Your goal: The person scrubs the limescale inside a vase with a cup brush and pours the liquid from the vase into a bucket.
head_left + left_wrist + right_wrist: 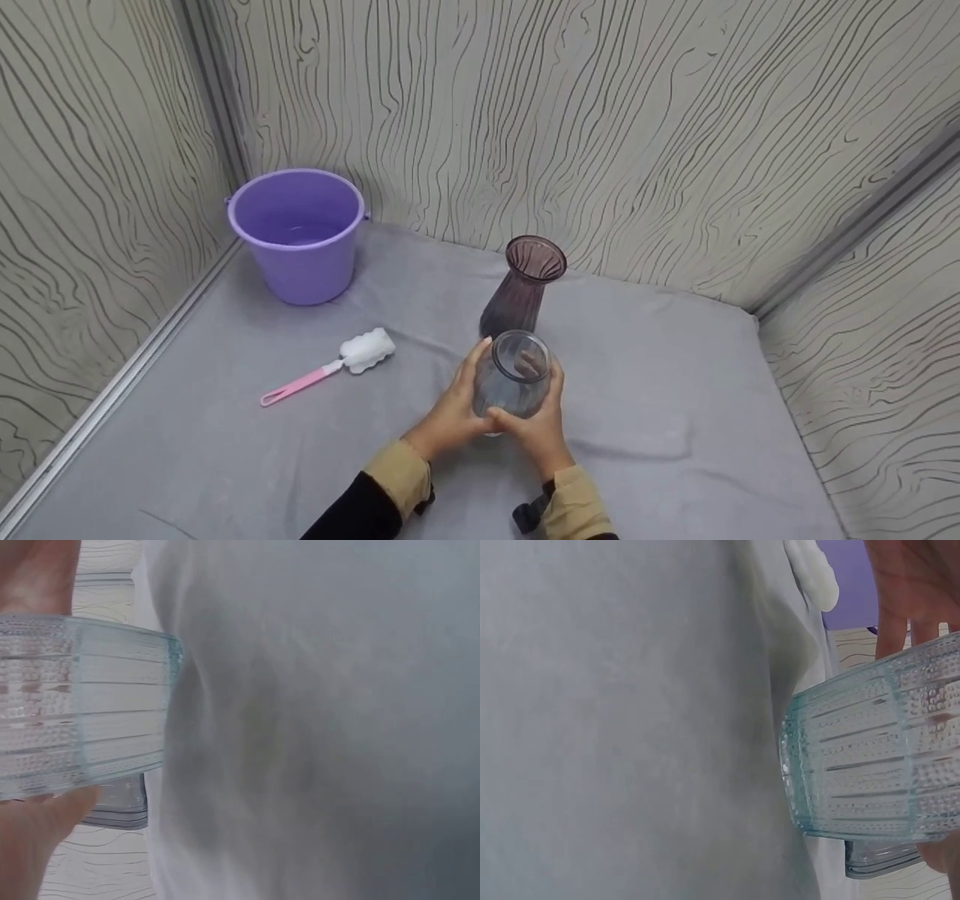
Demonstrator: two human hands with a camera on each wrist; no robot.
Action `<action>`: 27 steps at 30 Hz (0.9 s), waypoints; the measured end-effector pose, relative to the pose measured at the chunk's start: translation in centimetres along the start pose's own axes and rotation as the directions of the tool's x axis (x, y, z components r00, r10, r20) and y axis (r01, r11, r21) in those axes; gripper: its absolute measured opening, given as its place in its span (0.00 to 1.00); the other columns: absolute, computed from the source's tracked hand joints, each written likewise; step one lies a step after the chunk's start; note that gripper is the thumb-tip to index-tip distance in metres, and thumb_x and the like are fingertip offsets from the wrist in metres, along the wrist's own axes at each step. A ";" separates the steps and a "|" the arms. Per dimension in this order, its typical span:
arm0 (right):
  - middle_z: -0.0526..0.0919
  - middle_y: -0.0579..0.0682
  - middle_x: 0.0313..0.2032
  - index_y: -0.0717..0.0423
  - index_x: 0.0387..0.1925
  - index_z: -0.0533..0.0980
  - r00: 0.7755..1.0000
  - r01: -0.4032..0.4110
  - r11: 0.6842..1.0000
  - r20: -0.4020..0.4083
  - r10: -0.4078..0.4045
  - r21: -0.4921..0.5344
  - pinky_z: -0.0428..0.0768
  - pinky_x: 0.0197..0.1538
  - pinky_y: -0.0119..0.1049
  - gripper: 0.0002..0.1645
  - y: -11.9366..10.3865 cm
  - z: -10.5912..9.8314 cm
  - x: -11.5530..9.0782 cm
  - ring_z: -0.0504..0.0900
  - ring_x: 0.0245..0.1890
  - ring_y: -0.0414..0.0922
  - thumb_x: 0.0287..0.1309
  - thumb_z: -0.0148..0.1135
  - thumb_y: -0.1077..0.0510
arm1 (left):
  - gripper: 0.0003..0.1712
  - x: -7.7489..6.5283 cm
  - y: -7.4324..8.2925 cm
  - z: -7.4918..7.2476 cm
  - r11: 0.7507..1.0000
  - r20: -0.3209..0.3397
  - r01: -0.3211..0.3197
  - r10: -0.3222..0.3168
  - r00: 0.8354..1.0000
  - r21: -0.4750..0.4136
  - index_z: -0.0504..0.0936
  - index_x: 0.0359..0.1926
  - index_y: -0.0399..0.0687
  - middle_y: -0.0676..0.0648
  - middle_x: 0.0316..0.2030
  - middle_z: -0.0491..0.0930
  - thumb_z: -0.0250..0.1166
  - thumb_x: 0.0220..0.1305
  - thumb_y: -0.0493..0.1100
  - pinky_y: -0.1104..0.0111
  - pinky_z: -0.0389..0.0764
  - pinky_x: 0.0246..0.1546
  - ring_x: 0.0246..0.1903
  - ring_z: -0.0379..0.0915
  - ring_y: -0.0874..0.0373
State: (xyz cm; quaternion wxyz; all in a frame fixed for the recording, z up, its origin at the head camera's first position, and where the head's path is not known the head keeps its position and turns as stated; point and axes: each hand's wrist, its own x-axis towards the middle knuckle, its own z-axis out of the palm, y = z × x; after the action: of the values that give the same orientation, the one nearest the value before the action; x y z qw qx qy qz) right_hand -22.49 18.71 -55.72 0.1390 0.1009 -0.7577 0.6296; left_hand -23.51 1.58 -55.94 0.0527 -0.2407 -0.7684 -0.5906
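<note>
A clear, faintly blue glass vase [510,397] with a round rim stands between both hands near the middle of the cloth. My left hand [450,420] grips its left side, and my right hand [544,431] grips the right side, thumbs toward me. Vertical ribs and a dotted texture show on the glass vase [112,697] in the left wrist view. In the right wrist view the base of the vase [855,765] is close to the cloth; I cannot tell whether they touch. Just behind it a purple ribbed glass vase [517,300] with a flared mouth stands upright.
Left of the hands lies a bottle brush [300,386] with a pink handle and a white sponge head. A purple bucket [307,266] stands at the back left corner. Grey cloth [675,375] covers the table, and patterned panels [450,112] enclose its back and sides.
</note>
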 end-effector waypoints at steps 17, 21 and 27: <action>0.64 0.61 0.70 0.55 0.77 0.45 0.999 0.018 1.000 0.045 -0.018 -0.012 0.54 0.70 0.65 0.74 0.7 -0.4 -0.1 0.63 0.69 0.60 0.34 0.85 0.65 | 0.35 -3.0 0.2 -3.0 0.980 0.120 0.183 -0.173 0.978 -0.077 0.63 0.74 0.46 0.37 0.67 0.69 0.66 0.70 0.41 0.55 0.77 0.59 0.59 0.76 0.43; 0.62 0.62 0.71 0.56 0.77 0.45 0.999 0.006 1.000 0.046 -0.005 -0.009 0.53 0.70 0.66 0.74 0.8 -0.3 0.0 0.61 0.70 0.61 0.35 0.85 0.65 | 0.29 -3.2 0.7 -3.5 0.980 0.082 0.164 -0.156 0.984 -0.111 0.68 0.70 0.44 0.38 0.64 0.71 0.64 0.72 0.39 0.53 0.77 0.60 0.58 0.77 0.43; 0.57 0.65 0.73 0.57 0.77 0.43 0.998 -0.054 0.998 0.036 0.054 -0.015 0.48 0.72 0.66 0.75 0.7 -0.3 -0.2 0.56 0.73 0.63 0.35 0.85 0.63 | 0.17 -3.1 0.8 -5.0 0.992 -0.074 0.124 -0.122 0.990 0.017 0.78 0.58 0.40 0.41 0.55 0.78 0.63 0.71 0.37 0.49 0.78 0.56 0.51 0.80 0.46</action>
State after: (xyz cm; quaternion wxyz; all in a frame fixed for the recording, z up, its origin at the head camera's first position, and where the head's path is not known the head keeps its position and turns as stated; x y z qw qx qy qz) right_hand -22.53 19.12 -56.34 0.1089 0.0907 -0.7669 0.6259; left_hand -21.40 -3.85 -54.90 0.0469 -0.1706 -0.7855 -0.5930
